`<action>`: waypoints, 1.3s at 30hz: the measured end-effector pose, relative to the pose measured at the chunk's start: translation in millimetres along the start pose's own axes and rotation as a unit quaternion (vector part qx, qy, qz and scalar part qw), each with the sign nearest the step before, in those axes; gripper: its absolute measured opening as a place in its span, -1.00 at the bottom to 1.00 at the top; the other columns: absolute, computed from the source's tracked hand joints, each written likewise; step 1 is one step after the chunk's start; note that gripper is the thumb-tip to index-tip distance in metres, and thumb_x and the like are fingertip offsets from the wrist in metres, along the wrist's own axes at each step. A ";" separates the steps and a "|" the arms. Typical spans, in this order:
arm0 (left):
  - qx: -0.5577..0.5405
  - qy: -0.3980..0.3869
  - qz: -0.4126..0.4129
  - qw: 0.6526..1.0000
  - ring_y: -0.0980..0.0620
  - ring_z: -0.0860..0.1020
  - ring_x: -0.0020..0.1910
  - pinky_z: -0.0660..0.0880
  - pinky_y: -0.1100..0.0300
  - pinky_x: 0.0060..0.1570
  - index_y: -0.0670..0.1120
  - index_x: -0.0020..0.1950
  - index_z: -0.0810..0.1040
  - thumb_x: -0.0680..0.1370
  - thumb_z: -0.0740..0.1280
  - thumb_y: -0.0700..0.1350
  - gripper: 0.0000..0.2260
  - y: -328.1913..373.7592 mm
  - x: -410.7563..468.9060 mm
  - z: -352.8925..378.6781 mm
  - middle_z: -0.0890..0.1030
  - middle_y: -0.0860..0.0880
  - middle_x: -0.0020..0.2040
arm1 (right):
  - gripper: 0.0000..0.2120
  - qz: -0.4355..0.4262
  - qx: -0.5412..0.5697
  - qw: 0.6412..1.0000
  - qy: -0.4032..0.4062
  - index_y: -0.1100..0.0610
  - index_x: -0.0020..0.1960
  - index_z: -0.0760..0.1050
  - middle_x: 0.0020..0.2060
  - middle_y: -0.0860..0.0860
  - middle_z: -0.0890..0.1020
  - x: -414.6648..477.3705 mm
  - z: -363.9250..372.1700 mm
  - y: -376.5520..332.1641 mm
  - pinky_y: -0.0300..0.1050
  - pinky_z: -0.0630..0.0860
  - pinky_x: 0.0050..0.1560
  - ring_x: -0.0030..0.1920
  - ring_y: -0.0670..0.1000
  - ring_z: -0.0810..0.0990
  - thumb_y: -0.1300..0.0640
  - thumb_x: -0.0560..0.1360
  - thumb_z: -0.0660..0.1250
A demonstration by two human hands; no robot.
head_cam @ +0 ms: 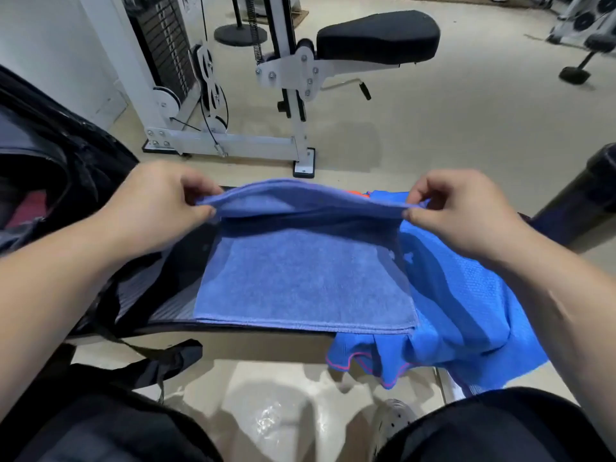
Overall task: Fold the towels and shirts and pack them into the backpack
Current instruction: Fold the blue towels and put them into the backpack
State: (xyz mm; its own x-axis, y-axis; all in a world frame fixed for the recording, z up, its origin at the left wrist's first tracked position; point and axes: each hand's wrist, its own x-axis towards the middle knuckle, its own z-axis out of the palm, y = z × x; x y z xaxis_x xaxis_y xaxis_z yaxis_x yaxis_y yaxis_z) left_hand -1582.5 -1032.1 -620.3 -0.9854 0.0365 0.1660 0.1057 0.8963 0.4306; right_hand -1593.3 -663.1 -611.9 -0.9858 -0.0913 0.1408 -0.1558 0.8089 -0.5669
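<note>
A blue towel [300, 281] lies on a dark bench [173, 308] in front of me. Its far edge is lifted off the bench and curls back toward me. My left hand [160, 208] pinches the far left corner of that edge. The far right corner is pinched by my right hand [456, 215]. A bright blue shirt [466, 311] with pink trim lies crumpled under and to the right of the towel, hanging over the bench's front edge. A black backpack [50, 168] sits at the left, with its strap [160, 361] trailing below the bench.
A white gym machine [233, 141] with a black padded seat [376, 38] stands on the beige floor behind the bench. A black cylinder [586, 191] stands at the right edge. My knees in dark shorts fill the bottom corners.
</note>
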 end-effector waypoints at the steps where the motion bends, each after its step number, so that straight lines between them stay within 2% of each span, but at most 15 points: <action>1: 0.026 -0.006 0.032 0.999 0.03 0.60 -0.22 0.45 0.17 -0.13 0.02 -0.10 0.73 0.37 0.55 -0.22 -0.82 -1.4 -13.8 -2.9 0.66 0.07 -0.24 | -0.87 0.001 0.002 1.000 -0.015 0.06 -0.23 0.58 -0.47 -0.18 0.55 -15.1 -1.5 0.6 -0.39 0.33 -0.44 -0.44 -0.18 0.47 0.24 0.40 0.49; 4: 0.075 -0.046 0.119 0.989 0.02 0.59 -0.27 0.54 0.10 -0.17 0.03 -0.22 0.68 0.30 0.56 -0.28 -0.79 -11.8 -46.6 0.3 0.62 0.10 -0.26 | -0.82 0.002 -0.024 0.998 -0.064 0.00 -0.29 0.56 -0.44 -0.08 0.56 -50.2 8.0 7.0 -0.32 0.37 -0.38 -0.40 -0.14 0.47 0.24 0.33 0.49; 9: 0.105 -0.120 0.109 0.981 0.04 0.55 -0.26 0.54 0.10 -0.20 0.10 -0.27 0.59 0.29 0.49 -0.20 -0.80 -35.7 -77.5 30.9 0.53 0.17 -0.28 | -0.82 -0.036 -0.081 0.986 -0.139 -0.02 -0.30 0.49 -0.30 -0.09 0.56 -76.0 42.7 31.9 -0.14 0.43 -0.20 -0.26 -0.05 0.53 0.20 0.26 0.47; 11: 0.110 -0.144 0.098 0.979 0.04 0.51 -0.26 0.51 0.11 -0.21 0.11 -0.29 0.52 0.29 0.46 -0.18 -0.79 -34.9 -80.3 41.1 0.48 0.20 -0.30 | -0.82 -0.048 -0.078 0.984 -0.154 0.02 -0.29 0.51 -0.27 -0.06 0.54 -76.2 49.1 37.8 -0.23 0.40 -0.21 -0.25 -0.02 0.52 0.22 0.26 0.48; 13: 0.103 -0.150 0.089 0.979 0.05 0.50 -0.26 0.50 0.11 -0.23 0.08 -0.29 0.49 0.29 0.44 -0.17 -0.82 -31.8 -79.4 45.1 0.48 0.19 -0.30 | -0.84 -0.052 -0.082 0.984 -0.149 0.06 -0.28 0.51 -0.26 -0.04 0.52 -74.8 52.6 38.1 -0.23 0.40 -0.22 -0.25 -0.02 0.50 0.22 0.27 0.48; 18: 0.115 -0.133 0.104 0.979 0.02 0.45 -0.28 0.39 0.15 -0.28 0.08 -0.28 0.41 0.31 0.43 -0.19 -0.76 -30.0 -83.1 50.9 0.43 0.16 -0.30 | -0.81 -0.079 -0.095 0.984 -0.129 0.04 -0.29 0.47 -0.24 -0.02 0.49 -78.6 56.7 37.6 -0.04 0.47 -0.17 -0.24 0.04 0.48 0.22 0.26 0.46; 19: 0.116 -0.113 0.117 0.980 0.00 0.45 -0.29 0.39 0.15 -0.28 0.06 -0.27 0.44 0.31 0.44 -0.21 -0.77 -28.6 -83.5 49.5 0.43 0.15 -0.30 | -0.81 -0.091 -0.087 0.986 -0.108 0.04 -0.30 0.46 -0.25 -0.02 0.48 -78.7 55.6 38.2 -0.06 0.47 -0.17 -0.24 0.03 0.47 0.23 0.25 0.46; 22: 0.083 -0.050 0.154 0.983 -0.05 0.46 -0.33 0.47 0.10 -0.30 -0.03 -0.24 0.51 0.28 0.44 -0.24 -0.82 -25.8 -82.4 43.4 0.45 0.12 -0.31 | -0.84 -0.113 -0.012 0.993 -0.031 0.04 -0.29 0.44 -0.27 -0.06 0.46 -79.7 47.9 38.3 -0.35 0.35 -0.20 -0.25 -0.12 0.43 0.20 0.22 0.41; 23: 0.081 -0.054 0.164 0.982 -0.04 0.45 -0.34 0.47 0.11 -0.31 -0.02 -0.25 0.50 0.28 0.43 -0.22 -0.84 -25.7 -83.2 42.2 0.44 0.13 -0.32 | -0.86 -0.119 0.001 0.993 -0.028 0.05 -0.29 0.43 -0.26 -0.05 0.46 -81.1 46.0 38.6 -0.35 0.34 -0.20 -0.24 -0.13 0.44 0.17 0.21 0.38; 28: 0.124 -0.184 0.171 0.960 0.02 0.43 -0.33 0.44 0.10 -0.33 0.04 -0.32 0.37 0.28 0.38 -0.17 -0.80 -33.4 -85.4 48.3 0.45 0.11 -0.35 | -0.82 -0.119 -0.068 0.979 -0.149 -0.01 -0.30 0.46 -0.22 -0.06 0.47 -84.8 48.9 46.8 -0.03 0.48 -0.21 -0.24 -0.05 0.49 0.19 0.23 0.44; 31: 0.113 -0.199 0.160 0.960 0.12 0.40 -0.38 0.38 0.14 -0.37 0.05 -0.35 0.31 0.27 0.30 0.00 -0.84 -31.1 -82.8 47.2 0.45 0.09 -0.40 | -0.83 -0.078 -0.105 0.975 -0.179 -0.06 -0.31 0.48 -0.19 -0.11 0.48 -85.7 48.3 42.8 0.00 0.53 -0.20 -0.22 -0.11 0.51 -0.07 0.19 0.42; 33: 0.090 -0.184 0.146 0.968 0.11 0.40 -0.39 0.39 0.12 -0.37 0.03 -0.36 0.31 0.31 0.26 0.14 -0.77 -27.2 -81.7 45.8 0.44 0.07 -0.41 | -0.67 -0.065 -0.117 0.983 -0.128 -0.05 -0.33 0.46 -0.25 -0.12 0.48 -83.7 47.3 33.3 -0.07 0.49 -0.23 -0.23 -0.13 0.49 -0.31 0.22 0.35; 36: 0.061 -0.082 0.098 0.990 0.03 0.47 -0.31 0.46 0.03 -0.27 0.04 -0.26 0.38 0.46 0.21 0.23 -0.71 -22.7 -74.9 48.8 0.47 0.07 -0.33 | -0.53 -0.074 -0.150 0.986 -0.016 -0.02 -0.27 0.47 -0.26 -0.07 0.47 -73.3 48.9 6.5 -0.04 0.46 -0.20 -0.15 0.02 0.48 -0.42 0.39 0.19; 37: 0.062 -0.050 0.076 0.994 -0.02 0.50 -0.25 0.47 0.02 -0.21 0.06 -0.17 0.42 0.51 0.21 0.23 -0.74 -22.4 -70.9 52.2 0.48 0.07 -0.26 | -0.50 -0.080 -0.160 0.984 -0.006 0.01 -0.18 0.51 -0.20 -0.04 0.50 -68.0 52.4 -3.8 0.00 0.49 -0.13 -0.09 0.08 0.50 -0.42 0.43 0.14; 39: 0.106 -0.032 0.029 0.993 -0.15 0.53 -0.09 0.51 -0.04 -0.08 0.08 0.12 0.46 0.54 0.20 0.24 -0.70 -20.4 -63.3 59.7 0.52 -0.03 -0.09 | -0.39 -0.083 -0.186 0.977 -0.056 0.01 0.14 0.56 0.06 0.05 0.55 -58.0 65.5 -24.1 0.09 0.50 0.11 0.12 0.17 0.51 -0.42 0.48 0.04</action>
State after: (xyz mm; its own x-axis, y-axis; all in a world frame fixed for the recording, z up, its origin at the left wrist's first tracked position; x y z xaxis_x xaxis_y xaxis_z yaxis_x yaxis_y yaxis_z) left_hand -1530.2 -1026.3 -692.6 -0.9857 0.1131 0.1247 0.1390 0.9646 0.2239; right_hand -1536.5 -715.4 -659.6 -0.9525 -0.2859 0.1047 -0.3020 0.9306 -0.2067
